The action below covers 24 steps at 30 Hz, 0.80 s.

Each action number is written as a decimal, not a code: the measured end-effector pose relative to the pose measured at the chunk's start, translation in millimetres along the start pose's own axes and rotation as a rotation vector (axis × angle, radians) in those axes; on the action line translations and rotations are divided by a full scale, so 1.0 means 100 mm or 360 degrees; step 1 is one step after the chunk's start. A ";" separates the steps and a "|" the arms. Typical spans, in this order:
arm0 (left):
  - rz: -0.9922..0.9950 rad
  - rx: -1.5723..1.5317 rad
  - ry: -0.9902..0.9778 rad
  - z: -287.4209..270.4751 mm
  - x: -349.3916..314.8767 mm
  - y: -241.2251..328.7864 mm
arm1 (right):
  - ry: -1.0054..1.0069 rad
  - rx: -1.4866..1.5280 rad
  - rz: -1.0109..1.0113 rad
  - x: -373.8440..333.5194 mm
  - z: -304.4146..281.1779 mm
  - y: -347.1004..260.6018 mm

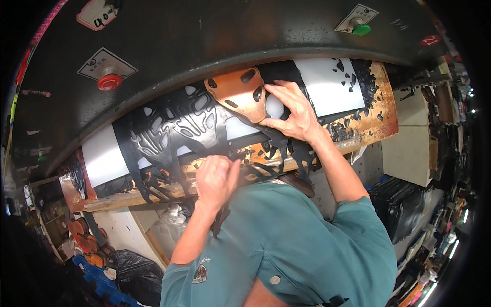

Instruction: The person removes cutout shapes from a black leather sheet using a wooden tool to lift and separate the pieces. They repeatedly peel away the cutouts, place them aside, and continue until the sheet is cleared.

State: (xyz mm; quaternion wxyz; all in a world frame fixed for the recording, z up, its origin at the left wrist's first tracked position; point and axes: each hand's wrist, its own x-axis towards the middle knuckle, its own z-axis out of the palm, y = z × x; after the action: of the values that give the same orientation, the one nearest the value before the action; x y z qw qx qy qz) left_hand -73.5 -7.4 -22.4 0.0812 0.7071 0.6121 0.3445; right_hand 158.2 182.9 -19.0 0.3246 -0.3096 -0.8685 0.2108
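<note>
My right hand [295, 110] curves around the right edge of a copper-coloured cutting die [235, 92], thumb at its narrow near end and fingers along the side. The die is a tapered shape with several oval openings and lies on a black sheet [204, 140]. Left of it, the sheet has cut-out shapes and gaps, with the white board [105, 153] showing through. Strips of black scrap hang over the bench's near edge. My left hand [217, 179] is closed in a fist above that edge; a dark strip shows below it, and what the fingers hold is hidden.
A dark machine beam [230, 30] runs behind the bench, with a red button [109, 82] and a green button [361, 29]. Small black offcuts [345, 132] litter the right side. A wooden rail [138, 199] edges the bench. A black bag [135, 273] sits lower left.
</note>
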 end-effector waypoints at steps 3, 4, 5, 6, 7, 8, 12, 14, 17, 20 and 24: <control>0.0021 -0.0117 0.0173 0.11 -0.12 -0.13 | 0.0373 0.0395 0.0099 -0.04 -0.17 -0.09; 0.0009 0.0006 0.0128 0.10 -0.17 -0.13 | 0.0594 0.0291 0.0187 -0.09 -0.27 -0.16; 0.0023 0.0060 0.0185 0.10 -0.20 -0.13 | 0.0800 0.0321 0.0144 -0.10 -0.39 -0.21; -0.0016 0.0100 0.0156 0.10 -0.23 -0.09 | 0.1000 0.0327 0.0048 -0.11 -0.53 -0.26; -0.0039 0.0149 0.0156 0.09 -0.26 -0.07 | 0.1098 0.0248 0.0031 -0.10 -0.67 -0.32; -0.0045 0.0102 0.0187 0.08 -0.27 -0.03 | 0.1234 0.0162 -0.0108 -0.10 -0.81 -0.35; 0.0091 0.0229 0.0300 0.11 -0.25 -0.01 | 0.1270 -0.0254 -0.0054 -0.16 -1.08 -0.31; 0.0090 0.0257 0.0345 0.15 -0.23 -0.05 | 0.1185 -0.0335 -0.0063 -0.38 -1.03 -0.25; 0.0078 0.0272 0.0386 0.18 -0.25 -0.08 | 0.1217 -0.0144 0.0174 -0.88 -0.78 -0.22; 0.0058 0.0282 0.0369 0.18 -0.27 -0.04 | 0.1137 0.0100 0.0439 -1.27 -0.39 -0.25; 0.0026 0.0287 0.0340 0.12 -0.22 0.02 | 0.0932 -0.0421 0.0051 -1.39 -0.12 -0.24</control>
State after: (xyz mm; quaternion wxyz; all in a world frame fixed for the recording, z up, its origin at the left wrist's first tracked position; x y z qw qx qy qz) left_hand -65.3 -24.9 -39.1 -0.0511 0.6759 0.6400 0.3620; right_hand 239.8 73.7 -57.7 0.5145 -0.4101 -0.7531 0.0030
